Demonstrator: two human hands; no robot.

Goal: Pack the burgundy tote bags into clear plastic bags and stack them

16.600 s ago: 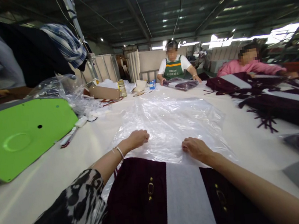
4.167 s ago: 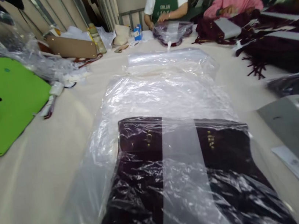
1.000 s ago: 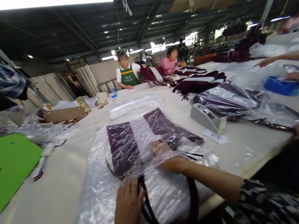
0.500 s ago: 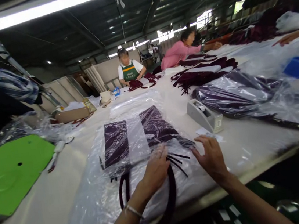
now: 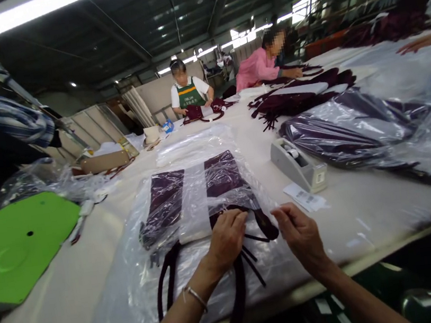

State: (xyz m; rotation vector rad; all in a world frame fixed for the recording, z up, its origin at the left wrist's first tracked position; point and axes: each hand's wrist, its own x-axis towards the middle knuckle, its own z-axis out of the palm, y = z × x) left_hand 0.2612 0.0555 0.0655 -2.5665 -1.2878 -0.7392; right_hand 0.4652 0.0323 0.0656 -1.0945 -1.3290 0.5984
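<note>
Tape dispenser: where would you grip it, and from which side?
Probably the long side walls of the dispenser, pinched across its narrow width from above, coming from the person's side with the right hand. It stands upright, and that hand is the nearer one. The wrapped bundle sits close on its right; the slip before it lies flat.

Worn on the head, looking from above the near side of the maroon bag [image 5: 220, 177], forward and down over the desk [image 5: 71, 278]. Close to the bag, yet wide in reach: taking in a green board [image 5: 22, 242] left of it, a plastic-wrapped bundle [image 5: 339, 125] right of it, and the roof [image 5: 179, 17] high beyond it.
</note>
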